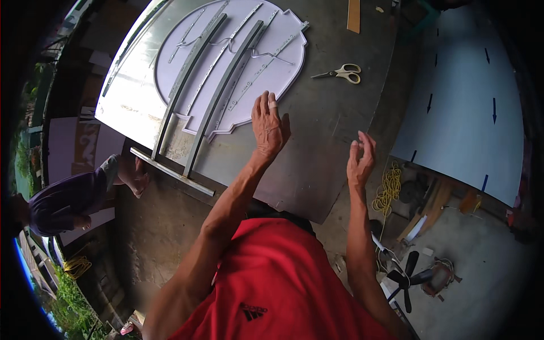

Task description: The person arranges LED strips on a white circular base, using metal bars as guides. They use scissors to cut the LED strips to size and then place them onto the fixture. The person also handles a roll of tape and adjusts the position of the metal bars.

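My left hand (271, 126) is stretched out over the table (306, 158), beside the lower right edge of a rounded white panel (175, 54). Its fingers are extended, with a pale band round one of them, and no object shows in it. Strips with small lights (249, 85) and thin wires run across the panel. Two grey metal bars (224, 99) lie over it and reach past the near table edge. My right hand (361, 161) hovers by the table's right edge, fingers loosely bent and apart, holding nothing visible. Scissors (343, 74) with pale handles lie beyond both hands.
A wooden strip (353, 16) lies at the table's far side. To the right stands a large pale sheet (459, 113) with dark marks. Yellow cord (389, 187) and a black-bladed fan (407, 277) are below it. Another person (71, 198) is at the left.
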`<state>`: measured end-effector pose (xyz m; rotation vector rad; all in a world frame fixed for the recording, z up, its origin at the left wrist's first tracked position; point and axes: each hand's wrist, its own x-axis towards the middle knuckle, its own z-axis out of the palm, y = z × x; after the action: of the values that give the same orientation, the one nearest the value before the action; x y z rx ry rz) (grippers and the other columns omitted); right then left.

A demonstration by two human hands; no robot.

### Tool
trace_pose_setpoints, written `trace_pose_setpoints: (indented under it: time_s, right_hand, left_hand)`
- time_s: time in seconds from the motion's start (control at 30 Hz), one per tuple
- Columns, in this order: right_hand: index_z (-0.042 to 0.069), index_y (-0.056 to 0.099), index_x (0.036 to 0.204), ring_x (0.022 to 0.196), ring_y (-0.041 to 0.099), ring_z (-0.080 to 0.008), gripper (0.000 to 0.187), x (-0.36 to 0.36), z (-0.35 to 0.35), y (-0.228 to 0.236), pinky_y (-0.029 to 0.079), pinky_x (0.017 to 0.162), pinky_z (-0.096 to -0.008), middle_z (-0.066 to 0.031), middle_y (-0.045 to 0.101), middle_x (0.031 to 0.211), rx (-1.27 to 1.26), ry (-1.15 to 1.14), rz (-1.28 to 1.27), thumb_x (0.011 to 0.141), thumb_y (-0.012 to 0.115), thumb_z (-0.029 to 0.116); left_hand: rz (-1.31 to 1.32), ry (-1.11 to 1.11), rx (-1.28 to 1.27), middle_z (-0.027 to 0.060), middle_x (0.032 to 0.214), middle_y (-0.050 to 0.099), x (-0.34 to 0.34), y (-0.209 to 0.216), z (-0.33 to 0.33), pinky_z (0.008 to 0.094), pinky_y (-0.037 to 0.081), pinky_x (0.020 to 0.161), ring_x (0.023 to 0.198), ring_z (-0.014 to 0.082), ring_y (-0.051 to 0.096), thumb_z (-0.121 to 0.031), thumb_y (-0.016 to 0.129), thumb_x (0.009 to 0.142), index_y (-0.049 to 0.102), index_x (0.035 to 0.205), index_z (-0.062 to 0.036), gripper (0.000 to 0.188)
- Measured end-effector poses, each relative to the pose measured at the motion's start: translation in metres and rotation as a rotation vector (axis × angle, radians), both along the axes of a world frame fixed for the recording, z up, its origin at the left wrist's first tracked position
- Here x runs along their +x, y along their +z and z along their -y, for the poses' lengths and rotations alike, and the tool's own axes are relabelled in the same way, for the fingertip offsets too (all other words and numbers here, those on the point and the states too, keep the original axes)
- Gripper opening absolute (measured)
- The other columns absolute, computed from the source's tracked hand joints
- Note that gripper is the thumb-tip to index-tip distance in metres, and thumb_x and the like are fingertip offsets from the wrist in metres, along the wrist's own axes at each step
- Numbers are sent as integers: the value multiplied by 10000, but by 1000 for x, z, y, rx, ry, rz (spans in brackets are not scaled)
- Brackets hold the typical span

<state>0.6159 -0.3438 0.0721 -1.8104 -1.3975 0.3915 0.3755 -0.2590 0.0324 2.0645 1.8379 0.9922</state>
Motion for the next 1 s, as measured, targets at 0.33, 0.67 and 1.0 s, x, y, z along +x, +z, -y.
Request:
trace_pose_setpoints:
  time_s: [0.33, 0.67, 1.0]
  right_hand:
    - [0, 513, 1374, 1330, 437, -432, 484, -130, -245, -63, 372, 1112, -476, -280, 449, 1436, -22, 587, 493, 958, 571, 240]
    - [-45, 471, 1374, 1365, 365, -469, 574, -169, -256, -107, 305, 1138, -539, -301, 412, 1450, 11, 676, 588, 938, 602, 304]
    - [-3, 477, 1349, 1380, 379, -387, 507, -160, -252, -98, 334, 1103, -554, -217, 412, 1479, -11, 693, 629, 931, 600, 257]
  left_hand:
    - [-168, 34, -323, 318, 1537, 309, -74, -36, -24, 575, 192, 1178, 1462, 453, 246, -376, 656, 891, 368, 1426, 124, 787]
    - [-101, 37, -387, 323, 1546, 293, -73, -25, 4, 608, 205, 1163, 1466, 449, 252, -282, 704, 845, 375, 1424, 130, 783]
    - [-138, 14, -353, 349, 1507, 342, -74, -28, 10, 632, 225, 1149, 1432, 471, 317, -175, 664, 821, 394, 1402, 141, 714]
